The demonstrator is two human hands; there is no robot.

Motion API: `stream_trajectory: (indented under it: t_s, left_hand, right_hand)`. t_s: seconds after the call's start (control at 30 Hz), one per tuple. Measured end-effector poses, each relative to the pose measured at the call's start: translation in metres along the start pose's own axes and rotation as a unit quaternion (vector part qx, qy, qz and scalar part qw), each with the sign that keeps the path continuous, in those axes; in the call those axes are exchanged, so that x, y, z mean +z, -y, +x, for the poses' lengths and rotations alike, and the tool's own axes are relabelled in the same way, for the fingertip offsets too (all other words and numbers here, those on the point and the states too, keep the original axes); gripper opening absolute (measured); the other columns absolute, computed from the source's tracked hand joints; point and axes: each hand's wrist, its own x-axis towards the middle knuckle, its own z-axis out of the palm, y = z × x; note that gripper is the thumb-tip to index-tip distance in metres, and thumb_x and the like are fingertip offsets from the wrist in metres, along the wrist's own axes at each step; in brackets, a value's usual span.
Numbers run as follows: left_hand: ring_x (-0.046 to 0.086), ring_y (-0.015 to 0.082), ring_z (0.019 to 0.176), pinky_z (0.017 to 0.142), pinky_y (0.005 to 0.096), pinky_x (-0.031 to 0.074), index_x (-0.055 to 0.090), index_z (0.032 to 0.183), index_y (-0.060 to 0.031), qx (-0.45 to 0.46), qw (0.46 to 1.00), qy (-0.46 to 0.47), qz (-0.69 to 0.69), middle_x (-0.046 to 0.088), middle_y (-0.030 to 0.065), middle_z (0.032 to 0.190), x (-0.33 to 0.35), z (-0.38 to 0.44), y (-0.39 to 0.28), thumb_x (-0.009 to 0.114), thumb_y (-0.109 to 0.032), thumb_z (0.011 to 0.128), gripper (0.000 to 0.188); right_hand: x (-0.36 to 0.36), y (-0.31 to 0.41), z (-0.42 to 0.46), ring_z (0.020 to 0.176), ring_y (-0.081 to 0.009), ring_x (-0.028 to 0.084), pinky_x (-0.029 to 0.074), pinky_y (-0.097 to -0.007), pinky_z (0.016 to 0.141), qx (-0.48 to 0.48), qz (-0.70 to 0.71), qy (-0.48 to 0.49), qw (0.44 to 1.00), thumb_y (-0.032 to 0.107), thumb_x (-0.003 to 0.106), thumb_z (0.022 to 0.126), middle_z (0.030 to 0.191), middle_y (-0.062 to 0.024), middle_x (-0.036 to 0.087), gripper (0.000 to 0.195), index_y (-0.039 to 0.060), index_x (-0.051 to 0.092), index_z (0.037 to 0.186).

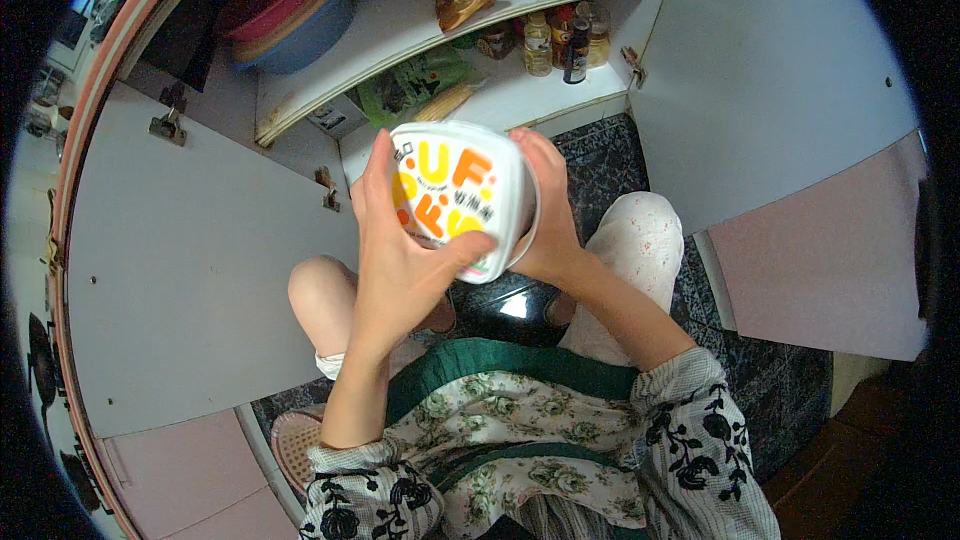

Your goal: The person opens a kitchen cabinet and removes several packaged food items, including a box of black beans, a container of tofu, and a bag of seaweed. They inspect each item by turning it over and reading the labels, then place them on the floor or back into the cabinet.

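Between my two hands is a white plastic tub [491,165] with a lid that bears orange and yellow lettering. It is tilted so that the lid faces up toward me. My left hand [397,217] grips the lid side, its thumb lying across the lower part of the lid. Around the far side of the tub curls my right hand [551,202], with most of its fingers hidden behind it. Part of a clear rim shows beside the right palm. I hold the tub above my knees, in front of an open cupboard.
Stacked plastic basins [300,22] sit on the upper cupboard shelf [390,37]. Below stand several bottles [538,45] beside a green plastic bag [420,82]. Open cupboard doors flank me, the left door [202,255] and the right door [765,75]. A shiny black object [502,311] lies between my feet.
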Motion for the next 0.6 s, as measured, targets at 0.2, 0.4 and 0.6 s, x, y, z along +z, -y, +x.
stream_trajectory:
  t_s: [0.2, 0.4, 0.6]
  left_hand:
    - [0.054, 0.0113, 0.086, 0.072, 0.0209, 0.046, 0.036, 0.125, 0.0032, -0.145, 0.966, -0.032, -0.210, 0.056, 0.0112, 0.097, -0.021, 0.008, -0.014, 0.059, -0.013, 0.082, 0.051]
    - [0.060, 0.0109, 0.073, 0.068, 0.0214, 0.048, 0.057, 0.096, 0.0065, -0.194, 0.934, -0.007, -0.299, 0.063, 0.0107, 0.084, -0.035, 0.013, -0.003, 0.061, -0.007, 0.079, 0.022]
    - [0.060, 0.0110, 0.069, 0.066, 0.0201, 0.048, 0.057, 0.093, 0.0061, -0.193, 0.918, 0.000, -0.348, 0.063, 0.0116, 0.081, -0.035, 0.009, 0.011, 0.062, -0.001, 0.076, 0.019]
  right_hand:
    - [-0.002, 0.002, -0.004, 0.120, -0.0266, 0.034, 0.028, -0.0367, 0.100, 0.178, 0.230, 0.027, 0.956, 0.019, 0.084, 0.049, 0.128, -0.0165, 0.033, 0.112, 0.0002, 0.013, 0.133]
    - [-0.003, 0.009, -0.001, 0.121, -0.0236, 0.035, 0.029, -0.0359, 0.100, 0.196, 0.261, 0.054, 0.944, 0.016, 0.085, 0.048, 0.131, -0.0152, 0.031, 0.117, 0.0013, 0.007, 0.134]
    - [-0.004, 0.003, -0.002, 0.122, -0.0243, 0.033, 0.027, -0.0358, 0.101, 0.170, 0.233, 0.095, 0.953, 0.018, 0.086, 0.047, 0.131, -0.0161, 0.030, 0.119, 0.0013, 0.006, 0.134]
